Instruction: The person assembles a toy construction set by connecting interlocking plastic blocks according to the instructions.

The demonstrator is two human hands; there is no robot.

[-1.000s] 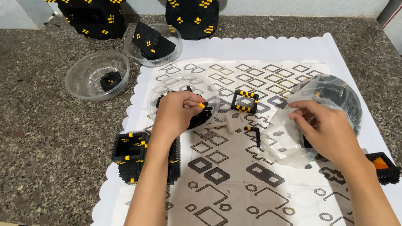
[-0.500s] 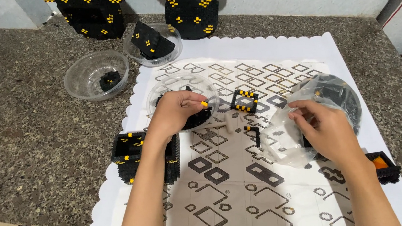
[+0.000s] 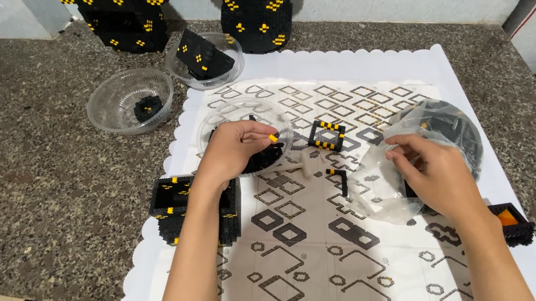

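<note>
My left hand point(image 3: 236, 150) hovers over a clear plastic bowl point(image 3: 213, 122) of small black bricks and pinches a tiny yellow brick point(image 3: 273, 138) between thumb and fingers. My right hand point(image 3: 432, 172) grips a clear plastic bag point(image 3: 376, 189) that lies against a round black dish point(image 3: 459, 125) on the right. Between the hands lie a small black and yellow brick frame point(image 3: 327, 135) and a thin black brick strip point(image 3: 340, 177). A square black brick box point(image 3: 171, 202) sits under my left forearm.
A white patterned mat point(image 3: 304, 258) covers the granite counter point(image 3: 43, 192). At the back stand two tall black and yellow brick models point(image 3: 121, 17) point(image 3: 261, 7) and two clear bowls point(image 3: 130, 99) point(image 3: 205, 58) with black pieces. A small black and orange piece point(image 3: 514, 223) lies at right.
Both hands stay in nearly the same place. My left hand's fingers have shifted slightly over the bowl, still pinching the small yellow brick.
</note>
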